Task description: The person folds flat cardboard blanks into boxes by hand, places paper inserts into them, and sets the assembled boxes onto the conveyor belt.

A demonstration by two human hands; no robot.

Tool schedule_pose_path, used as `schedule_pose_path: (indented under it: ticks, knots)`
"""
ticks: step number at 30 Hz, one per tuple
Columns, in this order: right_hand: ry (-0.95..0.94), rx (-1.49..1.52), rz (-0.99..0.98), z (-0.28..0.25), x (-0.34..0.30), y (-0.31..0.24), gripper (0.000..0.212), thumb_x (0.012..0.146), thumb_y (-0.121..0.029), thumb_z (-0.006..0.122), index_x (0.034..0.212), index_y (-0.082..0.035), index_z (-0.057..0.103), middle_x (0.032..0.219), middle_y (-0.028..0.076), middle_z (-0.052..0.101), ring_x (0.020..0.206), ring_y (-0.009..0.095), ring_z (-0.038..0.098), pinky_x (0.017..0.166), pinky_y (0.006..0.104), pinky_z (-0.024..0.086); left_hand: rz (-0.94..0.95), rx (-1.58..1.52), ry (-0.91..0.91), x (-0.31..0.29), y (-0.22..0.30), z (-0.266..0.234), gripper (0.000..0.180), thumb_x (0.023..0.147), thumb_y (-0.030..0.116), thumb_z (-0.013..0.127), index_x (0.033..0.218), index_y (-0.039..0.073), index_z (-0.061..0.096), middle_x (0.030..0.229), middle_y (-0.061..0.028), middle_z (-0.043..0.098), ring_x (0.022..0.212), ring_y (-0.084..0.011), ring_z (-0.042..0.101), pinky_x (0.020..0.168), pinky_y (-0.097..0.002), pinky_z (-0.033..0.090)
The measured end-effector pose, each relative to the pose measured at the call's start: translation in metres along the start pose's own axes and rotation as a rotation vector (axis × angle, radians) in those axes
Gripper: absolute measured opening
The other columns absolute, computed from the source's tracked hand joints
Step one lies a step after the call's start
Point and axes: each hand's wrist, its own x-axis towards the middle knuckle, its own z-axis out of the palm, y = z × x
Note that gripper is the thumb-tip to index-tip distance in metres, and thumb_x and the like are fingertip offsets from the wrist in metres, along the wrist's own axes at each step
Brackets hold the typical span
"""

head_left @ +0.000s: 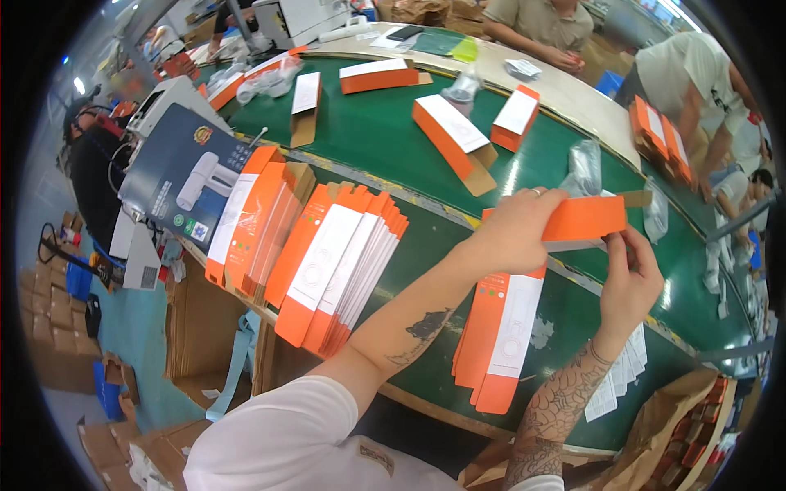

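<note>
An orange and white carton [585, 219] is held up over the table, lying sideways, with a brown cardboard flap sticking out at its right end. My left hand [524, 229] grips its left end, fingers wrapped over the top; a ring shows on one finger. Thumb and fingers of my right hand [632, 274] are closed on the lower edge near the flap end. Below the left hand lies a stack of flattened orange and white cartons [499, 344]. White printed leaflets [618, 372] are fanned out beneath the right forearm. The carton's inside is hidden.
A green conveyor [368, 110] beyond carries opened cartons [452, 135] and plastic-wrapped items [583, 168]. More flattened cartons [336, 262] stand in rows at left beside a dark blue printed panel [184, 176]. A brown paper bag [659, 425] sits at right. Co-workers [544, 29] are across the conveyor.
</note>
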Motion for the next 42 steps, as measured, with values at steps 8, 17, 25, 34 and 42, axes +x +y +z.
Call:
schedule_pose_path:
  ticks: [8,17,25,34,42]
  knots:
    - [0.183,0.189,0.17,0.005,0.001,-0.005,0.018,0.09,-0.01,0.068,0.104,0.002,0.071,0.073,0.001,0.066,0.053,0.003,0.048,0.045,0.0197,0.036,0.012,-0.095,-0.037,-0.002,0.001,0.003,0.064,0.07,-0.005,0.063,0.131,0.002,0.049,0.12,-0.0227,0.059,0.114,-0.04,0.055,0.098,-0.044,0.044]
    - [-0.499,0.273,0.385,-0.018,0.002,-0.004,0.027,0.1,-0.017,0.051,0.117,0.002,0.061,0.078,0.006,0.067,0.046,0.01,0.057,0.044,0.0222,0.041,0.084,0.0,0.044,0.0,0.0,0.001,0.059,0.068,-0.003,0.068,0.126,0.006,0.055,0.122,-0.0186,0.06,0.113,-0.0395,0.053,0.097,-0.0456,0.042]
    - [-0.617,0.409,0.32,-0.033,-0.004,0.003,0.035,0.098,-0.023,0.055,0.124,0.001,0.057,0.1,0.007,0.062,0.06,0.012,0.062,0.048,0.0216,0.044,0.03,-0.037,-0.025,-0.001,-0.005,0.004,0.063,0.069,0.001,0.07,0.129,0.007,0.054,0.123,-0.0167,0.061,0.117,-0.0378,0.051,0.101,-0.0443,0.041]
    - [-0.722,0.039,0.214,-0.026,0.002,-0.002,0.043,0.088,-0.017,0.071,0.121,0.005,0.056,0.096,0.011,0.065,0.06,0.012,0.061,0.049,0.0247,0.049,0.05,-0.028,0.013,0.003,-0.005,0.007,0.06,0.068,0.0,0.067,0.127,0.005,0.056,0.122,-0.0171,0.061,0.118,-0.0378,0.051,0.1,-0.0441,0.041]
    - [-0.681,0.159,0.34,-0.019,-0.004,0.001,0.03,0.092,-0.016,0.066,0.111,0.006,0.059,0.08,0.01,0.066,0.055,0.013,0.06,0.05,0.0253,0.048,0.017,-0.015,-0.03,0.001,-0.001,0.01,0.06,0.068,-0.001,0.066,0.127,0.004,0.056,0.122,-0.0175,0.06,0.119,-0.0381,0.05,0.102,-0.0441,0.038]
